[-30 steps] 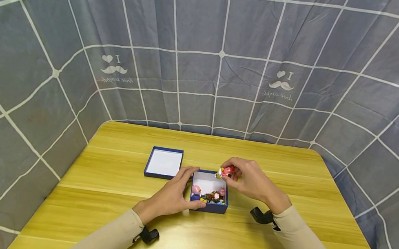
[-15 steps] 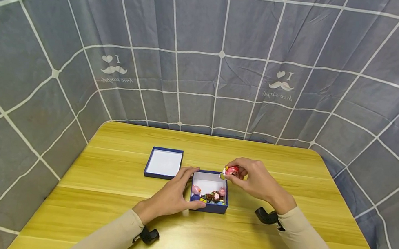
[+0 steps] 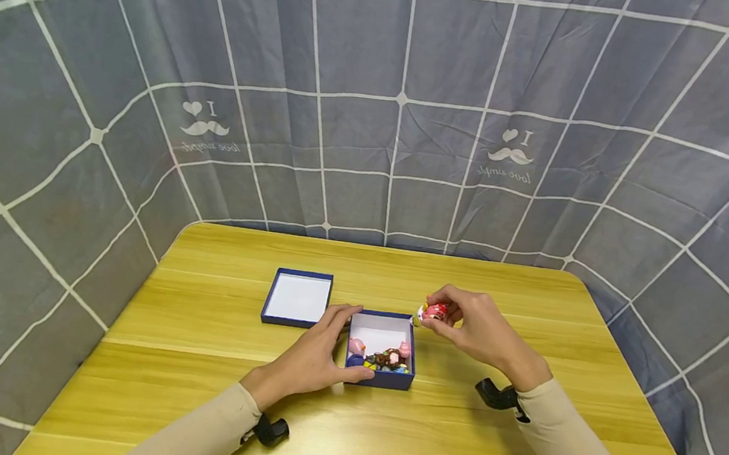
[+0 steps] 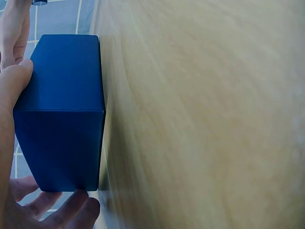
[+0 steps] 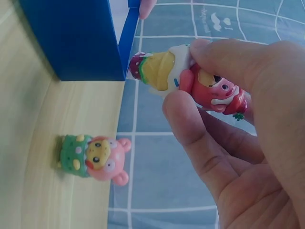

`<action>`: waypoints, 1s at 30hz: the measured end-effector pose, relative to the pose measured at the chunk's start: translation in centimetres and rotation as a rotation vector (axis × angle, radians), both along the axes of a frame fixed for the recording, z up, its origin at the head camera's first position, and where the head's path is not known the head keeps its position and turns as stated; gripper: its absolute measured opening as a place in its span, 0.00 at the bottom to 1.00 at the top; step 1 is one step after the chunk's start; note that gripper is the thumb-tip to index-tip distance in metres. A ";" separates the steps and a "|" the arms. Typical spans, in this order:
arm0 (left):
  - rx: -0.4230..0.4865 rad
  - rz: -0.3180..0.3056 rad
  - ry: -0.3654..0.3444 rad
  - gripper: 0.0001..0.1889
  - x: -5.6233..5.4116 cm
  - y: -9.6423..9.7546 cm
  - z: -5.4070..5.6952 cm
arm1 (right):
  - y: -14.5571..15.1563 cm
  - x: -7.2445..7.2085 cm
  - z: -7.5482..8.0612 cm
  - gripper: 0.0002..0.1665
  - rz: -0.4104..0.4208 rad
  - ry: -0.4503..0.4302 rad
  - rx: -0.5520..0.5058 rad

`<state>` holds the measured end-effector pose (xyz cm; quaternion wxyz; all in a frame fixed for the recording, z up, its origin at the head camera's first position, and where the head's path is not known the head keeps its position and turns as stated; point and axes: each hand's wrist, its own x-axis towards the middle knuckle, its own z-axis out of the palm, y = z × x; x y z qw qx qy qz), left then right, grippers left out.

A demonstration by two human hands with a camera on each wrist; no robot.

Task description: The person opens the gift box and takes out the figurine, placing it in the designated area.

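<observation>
My left hand (image 3: 316, 353) grips a small blue box (image 3: 381, 380), thumb on its near side and fingers round its far left corner. Inside the box lie several colourful toy figurines (image 3: 392, 358) along the near wall. Just off the box's right far corner, my right hand (image 3: 487, 333) pinches a figurine (image 5: 209, 90) between thumb and fingers. It has a red and pink body with a white and yellow part that tapers to a purple tip. In the right wrist view, a pink-headed figurine in green (image 5: 95, 157) stands on the table below this hand; the head view hides it.
A blue lid (image 3: 299, 297) with a white inside lies on the wooden table (image 3: 341, 435), left of the box and farther back. Grey cloth (image 3: 361, 137) with white grid lines hangs behind the table and along both sides.
My right hand has moved rightward with the figurine, from over the box's right far corner to just beyond its right side. The left hand and box have stayed put.
</observation>
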<state>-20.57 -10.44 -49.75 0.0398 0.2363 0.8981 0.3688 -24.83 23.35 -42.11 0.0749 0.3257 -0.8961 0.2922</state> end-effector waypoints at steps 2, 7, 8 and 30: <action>0.000 0.001 -0.003 0.62 0.0 0.0 -0.1 | 0.2 0.0 0.0 0.14 -0.008 -0.010 0.002; -0.007 0.003 -0.004 0.62 0.0 0.0 -0.1 | 0.9 -0.1 -0.1 0.13 -0.021 -0.020 0.023; -0.007 0.003 -0.004 0.62 0.0 0.0 -0.1 | 1.0 -0.1 -0.1 0.13 -0.023 -0.019 0.029; 0.003 0.008 -0.007 0.62 -0.1 0.1 -0.2 | 3.9 -0.5 -1.0 0.12 -0.090 -0.028 0.042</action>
